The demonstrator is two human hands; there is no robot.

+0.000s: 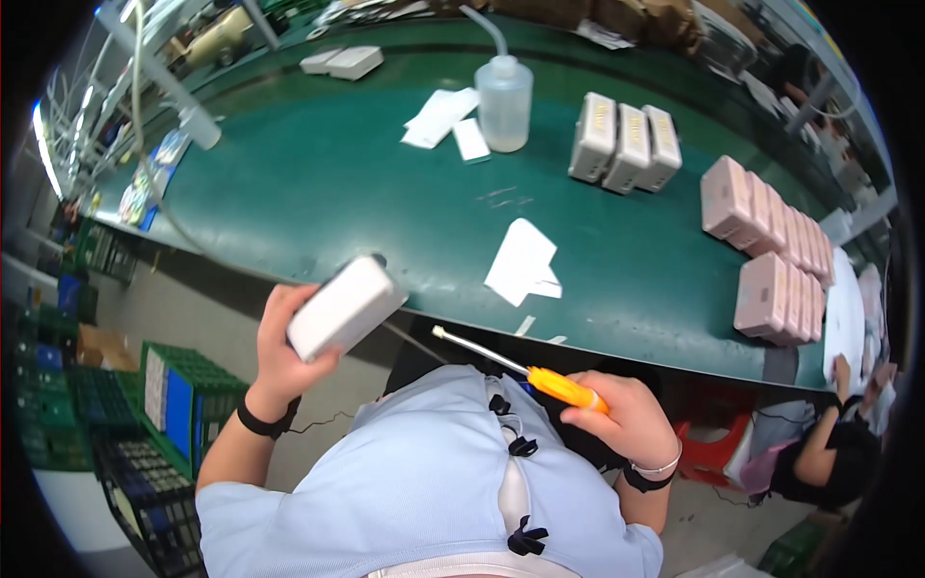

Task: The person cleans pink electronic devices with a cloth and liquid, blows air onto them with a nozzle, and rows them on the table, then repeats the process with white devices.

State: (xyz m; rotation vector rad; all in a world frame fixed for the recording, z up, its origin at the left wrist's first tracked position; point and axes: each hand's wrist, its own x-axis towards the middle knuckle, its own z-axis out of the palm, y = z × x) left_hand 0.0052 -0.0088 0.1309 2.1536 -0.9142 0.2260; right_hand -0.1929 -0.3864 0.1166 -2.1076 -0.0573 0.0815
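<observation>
My left hand (281,332) is closed round a white box-shaped device (345,308), held tilted over the table's front edge. In my right hand (628,416) is a screwdriver with an orange handle (554,385). Its metal shaft points left, and a small pale piece (438,332) shows at its tip, too small to make out. The tip is apart from the white device. White paper pieces (520,260) lie on the green table in front of me.
On the green table (385,173) stand a squeeze bottle (504,104), three white boxes (631,144) and rows of pink boxes (761,207). More paper (441,118) lies beside the bottle. Green crates (183,385) stand at left. Another person's arm (819,448) is at far right.
</observation>
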